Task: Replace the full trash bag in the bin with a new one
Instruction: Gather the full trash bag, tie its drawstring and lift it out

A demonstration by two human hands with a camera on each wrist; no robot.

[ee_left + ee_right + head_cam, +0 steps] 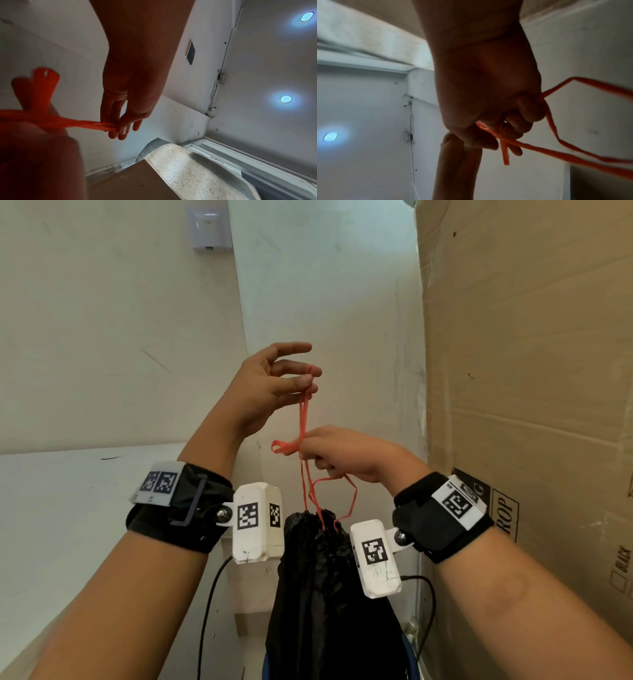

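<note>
A full black trash bag (329,594) hangs low in the middle, its neck gathered by a red drawstring (304,419) that runs straight up. My left hand (274,386) is raised above the bag and pinches the top of the drawstring (96,124) between thumb and fingertips, the other fingers spread. Lower and to the right, my right hand (342,455) grips the strings (505,140) in a fist, with a small red loop (282,447) sticking out to its left and a slack loop (346,498) hanging below. A blue bin rim (409,652) shows under the bag.
A tall cardboard box (531,405) stands close on the right. A white wall corner (325,320) lies straight ahead, with a white ledge (68,508) on the left. A black cable (209,604) hangs from each wrist camera.
</note>
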